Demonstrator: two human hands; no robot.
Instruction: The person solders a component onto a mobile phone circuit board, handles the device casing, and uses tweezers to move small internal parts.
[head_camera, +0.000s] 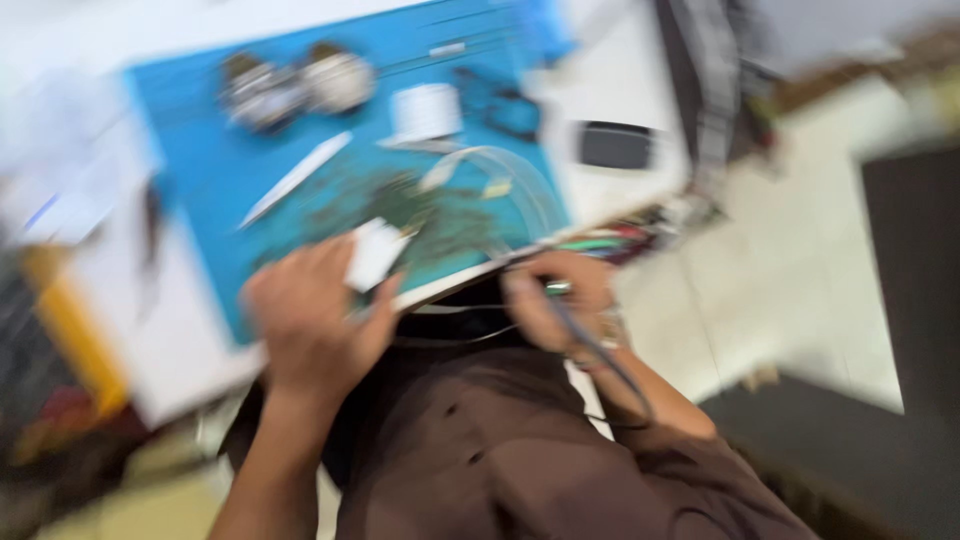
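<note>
Heavy motion blur smears the whole tilted view; edges streak worst. Light is bright and even, perhaps from overhead, washing out the white table (620, 80). Shadows are soft; the lower corners go dim.

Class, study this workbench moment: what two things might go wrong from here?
1. The right hand grips a corded pen-like tool at the edge of the blue mat; its cord could snag the sleeve.
2. The left hand pinches a small white piece near the bench edge; it might drop.

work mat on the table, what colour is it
Blue; the work mat shows in the head view, though the picture is blurred.
</note>
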